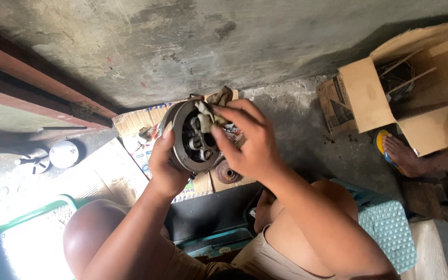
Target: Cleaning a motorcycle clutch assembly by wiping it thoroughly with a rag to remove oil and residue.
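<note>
Round metal drum assembly [193, 137], held up over the floor, open face turned to the right hand. Left hand [166, 163] cups its rim from behind and below, fingers wrapped round the edge. Right hand [247, 140] presses a dirty rag [208, 115] into the drum's inside, fingertips pinching the cloth. Inner springs and pins show dark and greasy. Below, a small rusty disc part [227, 172] lies on flattened printed cardboard [141, 150] on the concrete floor [307, 140]. Open cardboard box [416, 98] stands to the right, another person's sandalled foot [400, 155] beside it. Judgement: wiping goes best with the drum gripped firm, rag worked around each pin, a clean fold turned out as it soils.
</note>
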